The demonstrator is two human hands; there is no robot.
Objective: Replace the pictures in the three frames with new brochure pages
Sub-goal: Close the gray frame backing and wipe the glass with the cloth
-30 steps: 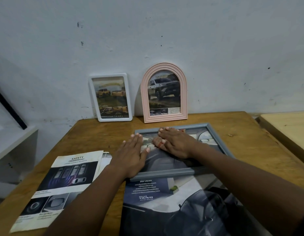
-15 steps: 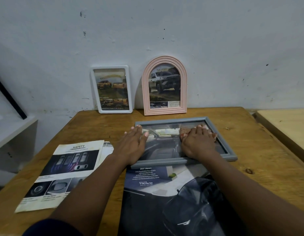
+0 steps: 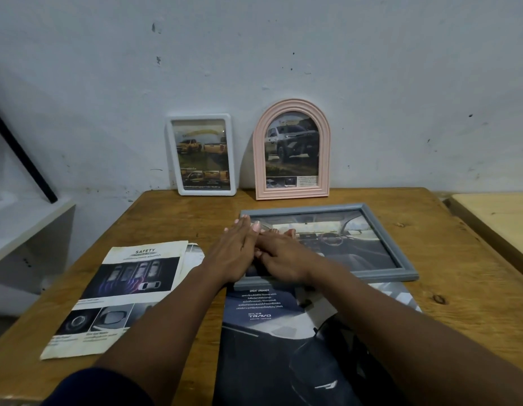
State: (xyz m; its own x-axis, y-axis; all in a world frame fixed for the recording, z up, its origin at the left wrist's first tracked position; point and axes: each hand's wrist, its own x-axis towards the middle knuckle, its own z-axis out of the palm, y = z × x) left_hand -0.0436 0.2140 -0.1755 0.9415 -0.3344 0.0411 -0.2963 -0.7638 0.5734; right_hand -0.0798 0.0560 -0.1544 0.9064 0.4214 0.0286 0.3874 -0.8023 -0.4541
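Observation:
A grey rectangular frame [image 3: 383, 241] lies flat, face up, on the wooden table [image 3: 447, 259], showing a car-interior picture. My left hand [image 3: 234, 253] rests flat on the frame's left edge, fingers together. My right hand [image 3: 279, 256] lies flat on the glass beside it, touching the left hand. A white frame [image 3: 200, 155] and a pink arched frame [image 3: 292, 150] lean upright against the wall, each holding a truck picture. A dark brochure page [image 3: 272, 341] lies under the grey frame's near edge. A "SAFETY" brochure page [image 3: 119, 297] lies to the left.
A white shelf [image 3: 26, 227] with a black bar [image 3: 23, 153] stands at the left. A second, lighter wooden table [image 3: 494, 218] adjoins at the right. The wall [image 3: 283, 54] runs just behind the upright frames.
My right hand slid left across the glass, from the frame's right half to beside my left hand. My left hand stayed on the left edge. The camera view shifted slightly.

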